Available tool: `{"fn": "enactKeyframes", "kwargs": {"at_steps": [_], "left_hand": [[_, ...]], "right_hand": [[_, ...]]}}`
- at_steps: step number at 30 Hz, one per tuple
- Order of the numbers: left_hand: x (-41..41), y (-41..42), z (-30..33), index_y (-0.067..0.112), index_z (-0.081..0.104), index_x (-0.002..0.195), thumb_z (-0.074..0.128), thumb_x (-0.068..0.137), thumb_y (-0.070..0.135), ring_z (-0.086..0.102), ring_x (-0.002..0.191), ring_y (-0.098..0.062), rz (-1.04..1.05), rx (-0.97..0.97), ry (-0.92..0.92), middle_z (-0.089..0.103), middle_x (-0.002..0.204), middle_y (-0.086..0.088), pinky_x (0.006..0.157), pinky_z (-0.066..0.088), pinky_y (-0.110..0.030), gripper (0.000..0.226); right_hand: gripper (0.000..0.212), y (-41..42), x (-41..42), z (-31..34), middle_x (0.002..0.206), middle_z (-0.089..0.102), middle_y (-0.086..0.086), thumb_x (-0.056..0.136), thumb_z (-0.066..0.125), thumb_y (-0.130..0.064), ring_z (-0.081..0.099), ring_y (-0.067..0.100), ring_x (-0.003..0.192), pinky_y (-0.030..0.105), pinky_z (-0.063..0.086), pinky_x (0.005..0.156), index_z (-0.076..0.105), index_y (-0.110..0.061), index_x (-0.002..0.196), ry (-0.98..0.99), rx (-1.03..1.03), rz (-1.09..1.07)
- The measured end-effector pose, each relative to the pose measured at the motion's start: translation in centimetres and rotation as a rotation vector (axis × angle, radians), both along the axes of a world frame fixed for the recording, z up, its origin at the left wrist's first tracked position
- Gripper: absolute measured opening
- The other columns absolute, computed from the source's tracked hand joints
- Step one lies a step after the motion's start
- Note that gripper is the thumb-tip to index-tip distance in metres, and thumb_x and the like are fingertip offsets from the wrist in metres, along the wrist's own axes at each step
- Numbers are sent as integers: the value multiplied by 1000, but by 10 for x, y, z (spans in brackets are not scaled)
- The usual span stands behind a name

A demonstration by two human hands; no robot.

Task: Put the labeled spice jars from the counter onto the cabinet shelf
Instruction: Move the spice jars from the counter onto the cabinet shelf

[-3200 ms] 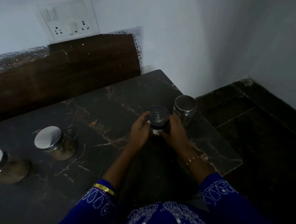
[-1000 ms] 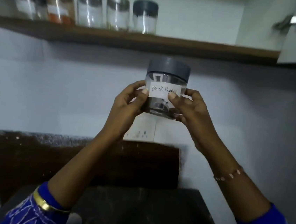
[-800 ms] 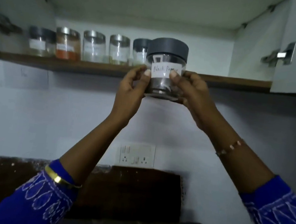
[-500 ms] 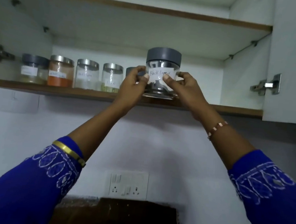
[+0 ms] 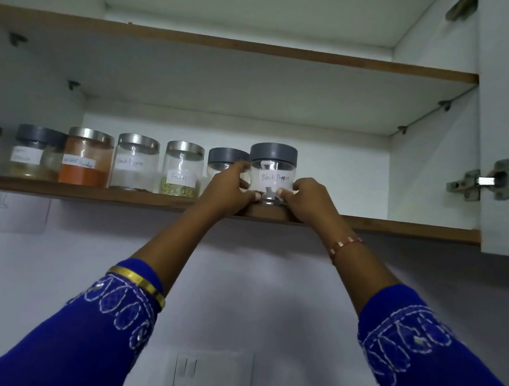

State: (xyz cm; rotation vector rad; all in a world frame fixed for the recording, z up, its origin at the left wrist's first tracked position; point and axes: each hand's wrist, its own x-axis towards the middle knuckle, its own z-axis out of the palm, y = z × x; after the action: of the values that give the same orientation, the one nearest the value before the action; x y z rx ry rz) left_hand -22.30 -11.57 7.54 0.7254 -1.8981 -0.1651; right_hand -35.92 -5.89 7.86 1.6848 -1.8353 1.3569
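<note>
While both hands (image 5: 273, 191) grip the jar (image 5: 271, 172) on shelf (image 5: 400, 227) — grey-lidded jar (image 5: 225, 161) touching left hand | right side free

Black Pepper jar (image 5: 271, 172): clear, grey lid, white label. Chilli jar (image 5: 86, 158): orange powder, silver lid. Fennel jar (image 5: 182, 171): green seeds, silver lid. Shelf (image 5: 90, 192): brown edge, white cabinet. Sleeves (image 5: 91, 333): royal blue, white embroidered loops. Bangle (image 5: 139, 279): gold.
</note>
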Motion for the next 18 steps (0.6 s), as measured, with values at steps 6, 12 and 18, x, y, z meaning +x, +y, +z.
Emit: {"fn": "enactKeyframes", "kwargs": {"at_steps": [6, 12, 18], "left_hand": [[-14, -21, 11, 9, 42, 132, 64, 81, 14, 52, 118, -28, 173, -12, -94, 58, 126, -14, 92, 41, -32, 56], [-22, -25, 25, 4, 45, 132, 59, 84, 16, 46, 124, -29, 220, 86, -337, 47, 137, -15, 96, 39, -32, 51], [-24, -24, 24, 0, 46, 129, 50, 88, 11, 44, 127, -30, 254, 95, -382, 45, 140, -17, 100, 37, -34, 44]], "right_hand": [[41, -23, -4, -3, 118, 60, 18, 88, 60, -24, 57, 34, 108, 31, 41, 76, 46, -2, 119, 57, -33, -167], [34, -30, -13, 9, 121, 62, 14, 91, 53, -28, 58, 32, 108, 30, 40, 79, 58, -6, 116, 138, 145, -182], [34, -30, -9, 7, 126, 59, 13, 95, 42, -28, 55, 31, 113, 32, 41, 88, 57, -9, 120, 184, 214, -195]]}}
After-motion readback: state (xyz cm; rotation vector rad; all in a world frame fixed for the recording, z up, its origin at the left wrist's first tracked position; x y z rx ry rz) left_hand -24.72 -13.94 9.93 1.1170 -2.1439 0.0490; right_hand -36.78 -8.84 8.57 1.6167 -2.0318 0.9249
